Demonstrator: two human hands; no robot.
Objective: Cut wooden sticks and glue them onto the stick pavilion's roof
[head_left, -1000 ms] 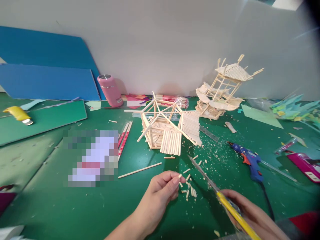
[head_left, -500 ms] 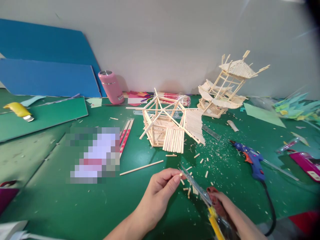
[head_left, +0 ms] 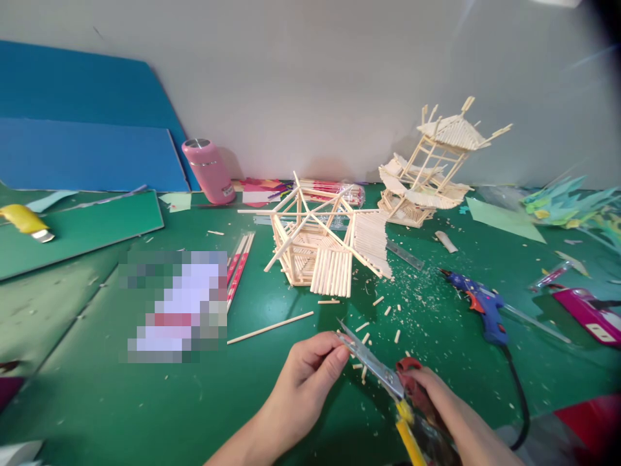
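My left hand (head_left: 303, 382) pinches a short wooden stick piece at its fingertips, low in the middle of the view. My right hand (head_left: 436, 404) grips scissors (head_left: 373, 362) with yellow and red handles. The blade tips touch the stick at my left fingertips. Several cut stick bits (head_left: 378, 323) lie on the green mat just beyond. A half-built stick pavilion (head_left: 323, 243) stands behind them. One long stick (head_left: 269, 328) lies left of my hands.
A finished stick tower (head_left: 429, 171) stands at the back right. A blue glue gun (head_left: 478, 304) with its black cord lies to the right, near a metal ruler (head_left: 405, 255). A pink flask (head_left: 208, 171), blue boards (head_left: 87, 136) and a yellow cutter (head_left: 24, 220) are at the left.
My right hand has drawn in and swung the scissors from lying out to the right up to the stick in my left fingertips. The left hand has barely moved.
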